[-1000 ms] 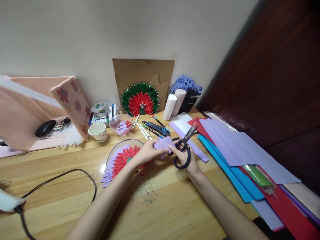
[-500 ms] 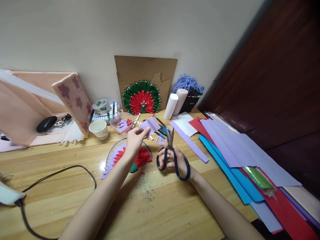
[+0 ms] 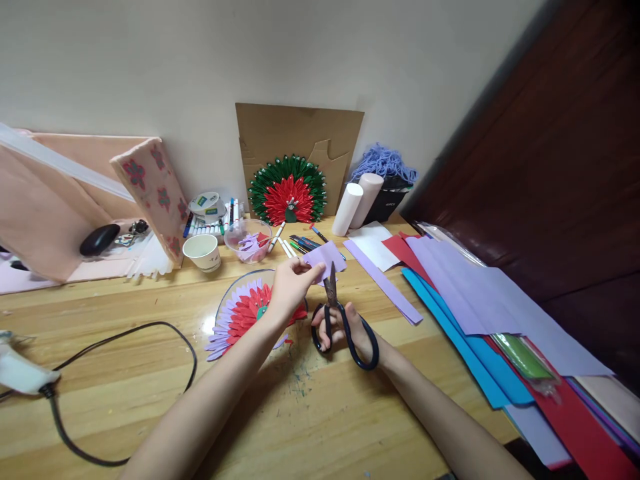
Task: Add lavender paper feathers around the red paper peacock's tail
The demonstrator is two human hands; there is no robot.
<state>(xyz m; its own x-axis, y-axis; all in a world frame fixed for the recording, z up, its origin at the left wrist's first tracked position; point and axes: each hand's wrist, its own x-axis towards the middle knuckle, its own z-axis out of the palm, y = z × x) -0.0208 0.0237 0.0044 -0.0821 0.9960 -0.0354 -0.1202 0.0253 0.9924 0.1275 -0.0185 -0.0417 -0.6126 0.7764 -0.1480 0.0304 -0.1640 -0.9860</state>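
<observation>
Between the thumb and fingers of my left hand (image 3: pixel 294 285) is a small piece of purple paper (image 3: pixel 327 256). My right hand (image 3: pixel 353 333) grips black-handled scissors (image 3: pixel 330 287), fingers through the loops and blades pointing up. The blades are parted a little, and their tips overlap the lower edge of the purple paper; whether they are cutting it I cannot tell. Under my left forearm lies a round fan (image 3: pixel 229 313) of purple and red petals with a green centre, partly hidden by the arm. A purple paper strip (image 3: pixel 385 283) lies to the right of the scissors.
A finished-looking green and red petal fan (image 3: pixel 287 190) leans on cardboard (image 3: pixel 300 123) at the wall. Nearby stand a paper cup (image 3: pixel 202 255), a clear bowl (image 3: pixel 247 243) of scraps and several markers. Coloured sheets (image 3: pixel 465 287) cover the right side; a corded white tool (image 3: pixel 25 370) lies left.
My left hand has moved right, bringing the purple paper up to the scissors' blades. The scissors have shifted slightly left, and the view has moved a little.
</observation>
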